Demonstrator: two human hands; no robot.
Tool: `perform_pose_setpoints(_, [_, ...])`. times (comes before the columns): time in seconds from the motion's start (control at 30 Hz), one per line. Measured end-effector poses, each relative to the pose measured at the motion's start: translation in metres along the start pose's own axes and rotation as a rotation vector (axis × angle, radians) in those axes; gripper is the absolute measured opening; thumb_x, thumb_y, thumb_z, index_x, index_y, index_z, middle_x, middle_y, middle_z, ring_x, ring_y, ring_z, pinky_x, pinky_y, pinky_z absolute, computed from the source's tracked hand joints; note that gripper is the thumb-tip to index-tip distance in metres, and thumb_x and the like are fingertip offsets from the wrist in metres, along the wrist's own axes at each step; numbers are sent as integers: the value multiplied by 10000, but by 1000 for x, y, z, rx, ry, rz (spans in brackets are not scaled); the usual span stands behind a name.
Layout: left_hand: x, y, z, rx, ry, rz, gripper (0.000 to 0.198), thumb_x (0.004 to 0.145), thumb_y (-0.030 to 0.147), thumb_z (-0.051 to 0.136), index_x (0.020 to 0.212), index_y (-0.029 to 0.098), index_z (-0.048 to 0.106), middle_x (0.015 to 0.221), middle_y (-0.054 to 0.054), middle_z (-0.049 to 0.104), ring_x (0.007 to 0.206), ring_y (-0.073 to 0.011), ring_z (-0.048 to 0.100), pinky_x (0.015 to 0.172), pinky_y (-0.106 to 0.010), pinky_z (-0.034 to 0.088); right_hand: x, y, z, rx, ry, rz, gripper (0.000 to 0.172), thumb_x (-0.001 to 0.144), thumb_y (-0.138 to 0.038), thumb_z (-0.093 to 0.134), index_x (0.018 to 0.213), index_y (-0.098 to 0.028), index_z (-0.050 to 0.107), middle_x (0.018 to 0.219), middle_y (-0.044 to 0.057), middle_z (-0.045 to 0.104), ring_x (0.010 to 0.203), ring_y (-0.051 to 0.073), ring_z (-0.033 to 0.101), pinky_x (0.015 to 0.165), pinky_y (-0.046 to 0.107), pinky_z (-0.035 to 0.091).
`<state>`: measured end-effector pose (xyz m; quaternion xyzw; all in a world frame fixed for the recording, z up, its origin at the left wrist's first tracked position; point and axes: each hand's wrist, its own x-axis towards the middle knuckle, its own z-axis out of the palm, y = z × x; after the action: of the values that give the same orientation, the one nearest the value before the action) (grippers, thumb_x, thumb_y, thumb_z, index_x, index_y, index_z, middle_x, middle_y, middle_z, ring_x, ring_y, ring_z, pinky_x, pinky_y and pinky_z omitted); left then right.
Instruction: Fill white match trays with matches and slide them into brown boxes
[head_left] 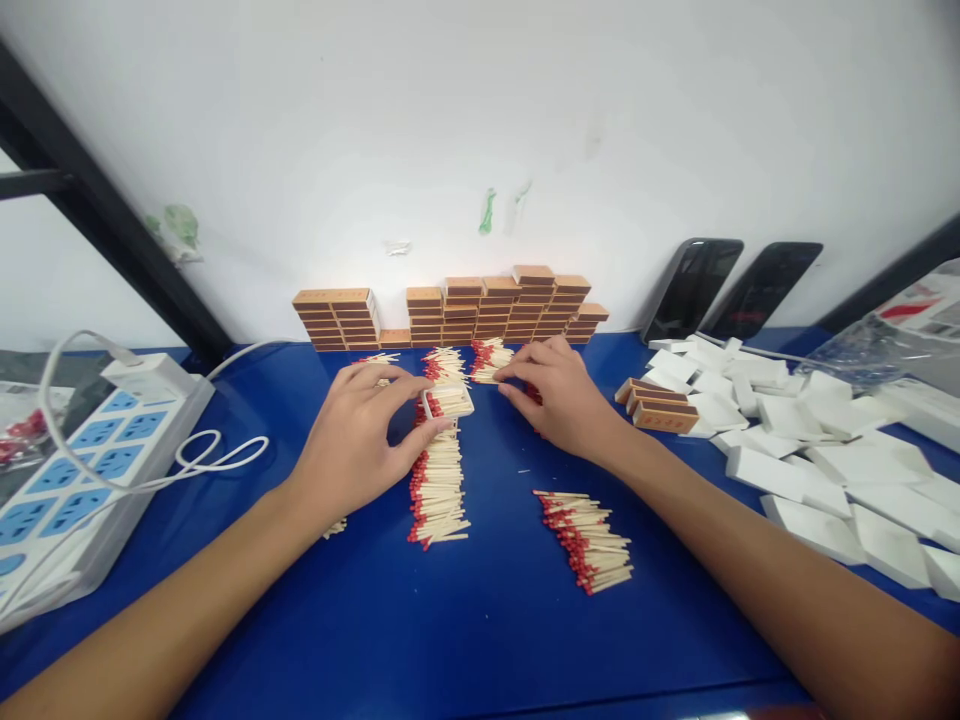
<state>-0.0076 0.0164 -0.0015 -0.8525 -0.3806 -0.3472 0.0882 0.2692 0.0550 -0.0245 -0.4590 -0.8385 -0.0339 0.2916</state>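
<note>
My left hand point(367, 430) is closed on a small white matchbox tray point(450, 402), gripped between thumb and fingers. Red-tipped matches lie inside that tray. Beneath it runs a long pile of matches point(439, 490) on the blue table. My right hand point(551, 390) is to the right of the tray, its thumb and fingertips pinched near a match point(484, 379). Just beyond those fingertips is another heap of matches point(491, 355). More red tips show partly under the right hand. Nearer to me, a separate pile of matches point(589, 540) sits on the table.
Stacked matchboxes point(480, 312) line the wall. Several matchbox sleeves point(660, 408) stand at the right, beside a heap of white trays point(817, 440). Two dark phones point(694, 290) lean against the wall. A power strip point(97, 470) with white cables occupies the left side.
</note>
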Motion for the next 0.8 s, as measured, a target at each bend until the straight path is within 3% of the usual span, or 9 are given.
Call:
perform_pose_setpoints(0.13, [0, 1, 0, -4, -21, 10, 321, 946, 434, 729, 1160, 195, 715, 1097, -92, 772, 1082, -275, 701, 1034, -477, 489, -1, -3, 5, -66, -62, -18, 235, 1000, -217, 565, 1105, -196, 775, 1110, 121, 696, 1056, 296, 507, 898, 477, 414])
perform_pose_setpoints(0.8, [0, 2, -2, -2, -30, 29, 323, 954, 440, 718, 1162, 194, 703, 1084, -93, 773, 1078, -267, 701, 1050, -480, 477, 1, -1, 8, -92, -52, -38, 244, 1021, -252, 541, 1128, -211, 756, 1096, 124, 682, 1061, 298, 499, 867, 465, 398])
